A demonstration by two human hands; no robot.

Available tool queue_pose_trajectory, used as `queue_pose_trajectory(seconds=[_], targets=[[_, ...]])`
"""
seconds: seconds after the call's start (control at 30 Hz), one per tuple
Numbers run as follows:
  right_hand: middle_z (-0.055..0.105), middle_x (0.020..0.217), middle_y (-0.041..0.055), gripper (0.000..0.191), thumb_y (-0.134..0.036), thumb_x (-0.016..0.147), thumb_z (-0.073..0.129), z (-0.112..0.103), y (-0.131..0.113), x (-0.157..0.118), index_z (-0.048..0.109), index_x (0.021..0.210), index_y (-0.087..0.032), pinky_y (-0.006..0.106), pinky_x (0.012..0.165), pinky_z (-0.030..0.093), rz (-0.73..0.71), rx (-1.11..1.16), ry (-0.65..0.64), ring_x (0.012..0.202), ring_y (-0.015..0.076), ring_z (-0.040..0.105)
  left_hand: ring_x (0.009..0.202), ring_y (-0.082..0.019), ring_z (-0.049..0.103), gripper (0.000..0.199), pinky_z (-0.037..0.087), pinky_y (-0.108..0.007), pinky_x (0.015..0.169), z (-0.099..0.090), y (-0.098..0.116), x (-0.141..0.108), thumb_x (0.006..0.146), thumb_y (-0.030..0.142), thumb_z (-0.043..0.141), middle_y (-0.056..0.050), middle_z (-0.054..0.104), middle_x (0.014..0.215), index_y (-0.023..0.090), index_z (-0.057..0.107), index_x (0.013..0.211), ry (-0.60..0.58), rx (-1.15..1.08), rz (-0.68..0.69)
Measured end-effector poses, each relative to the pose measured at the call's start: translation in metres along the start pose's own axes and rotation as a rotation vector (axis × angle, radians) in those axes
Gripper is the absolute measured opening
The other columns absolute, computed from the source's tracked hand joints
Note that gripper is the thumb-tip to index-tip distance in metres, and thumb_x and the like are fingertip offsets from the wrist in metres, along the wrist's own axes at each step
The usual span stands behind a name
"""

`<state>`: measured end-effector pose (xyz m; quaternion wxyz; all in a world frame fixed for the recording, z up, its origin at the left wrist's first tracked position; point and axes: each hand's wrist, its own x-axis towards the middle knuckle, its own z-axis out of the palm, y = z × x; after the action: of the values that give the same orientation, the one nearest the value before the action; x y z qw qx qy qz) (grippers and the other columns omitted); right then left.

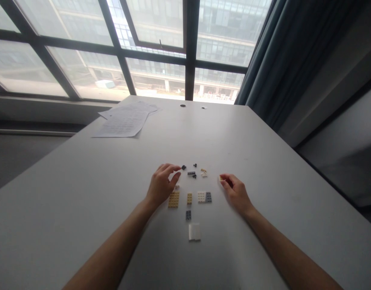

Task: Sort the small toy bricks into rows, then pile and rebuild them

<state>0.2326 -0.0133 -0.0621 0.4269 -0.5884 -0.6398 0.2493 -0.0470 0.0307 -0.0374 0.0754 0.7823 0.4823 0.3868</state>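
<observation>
Pinching small yellow plastic brick (221, 178): right hand (236, 191), centre-right; left hand (161, 183), centre: grip apart beside small black plastic piece (184, 167); grasp edges lightly

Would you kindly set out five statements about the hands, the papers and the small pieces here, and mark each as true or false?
1. The right hand holds a small yellow piece. True.
2. The left hand is close to a small dark piece. True.
3. The left hand is clenched into a fist. False: its thumb and index finger are spread apart.
4. The papers lie left of the curtain. True.
5. The papers lie between the two hands. False: they lie beyond the hands, toward the far left of the table.
</observation>
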Motion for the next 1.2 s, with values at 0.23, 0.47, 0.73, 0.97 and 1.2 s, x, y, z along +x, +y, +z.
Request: queue_pose_trajectory(seconds=[0.23, 0.47, 0.73, 0.97, 1.2], targets=[[0.068, 0.106, 0.0111, 0.035, -0.041, 0.09, 0.05, 0.006, 0.003, -0.002, 0.062, 0.111, -0.016, 0.036, 0.087, 0.048, 0.027, 0.063, 0.078, 0.094, 0.0223, 0.063, 0.097, -0.022, 0.056, 0.02, 0.045, -0.037, 0.089, 0.01, 0.009, 0.019, 0.085, 0.024, 0.056, -0.005, 0.067, 0.101, 0.021, 0.066, 0.102, -0.233, 0.149, -0.004], [0.07, 0.093, 0.0084, 0.034, -0.041, 0.089, 0.051, 0.005, -0.002, -0.003, 0.062, 0.111, -0.016, 0.033, 0.08, 0.05, 0.049, 0.094, 0.081, 0.085, 0.0207, 0.065, 0.094, -0.021, 0.057, 0.028, 0.045, -0.033, 0.083, 0.04, 0.042, 0.057, 0.083, 0.013, 0.055, -0.005, 0.068, 0.1, 0.026, 0.069, 0.102, -0.487, 0.294, 0.188], [0.068, 0.09, 0.0068, 0.03, -0.036, 0.085, 0.059, 0.004, -0.01, -0.008, 0.063, 0.109, -0.019, 0.034, 0.076, 0.05, -0.068, -0.052, 0.136, 0.078, 0.0197, 0.061, 0.085, -0.022, 0.058, 0.02, 0.044, -0.034, 0.077, 0.064, 0.044, 0.067, 0.085, 0.015, 0.053, -0.01, 0.067, 0.084, 0.018, 0.071, 0.076, -0.498, 0.323, 0.261], [0.069, 0.088, 0.0052, 0.03, -0.037, 0.082, 0.064, 0.003, -0.009, -0.01, 0.063, 0.107, -0.021, 0.035, 0.078, 0.049, -0.078, -0.044, 0.207, 0.075, 0.0185, 0.061, 0.087, -0.021, 0.056, 0.017, 0.041, -0.033, 0.077, 0.058, 0.051, 0.063, 0.089, 0.014, 0.051, -0.011, 0.066, 0.088, 0.015, 0.068, 0.084, -0.45, 0.321, 0.284], [0.069, 0.091, 0.0092, 0.038, -0.043, 0.077, 0.067, 0.002, 0.005, 0.001, 0.061, 0.102, -0.015, 0.034, 0.078, 0.052, 0.166, 0.337, 0.372, 0.083, 0.0196, 0.065, 0.083, -0.018, 0.051, 0.008, 0.035, -0.032, 0.072, 0.035, 0.102, 0.014, 0.088, 0.018, 0.057, -0.004, 0.063, 0.083, 0.019, 0.063, 0.084, -0.61, 0.148, 0.719]])
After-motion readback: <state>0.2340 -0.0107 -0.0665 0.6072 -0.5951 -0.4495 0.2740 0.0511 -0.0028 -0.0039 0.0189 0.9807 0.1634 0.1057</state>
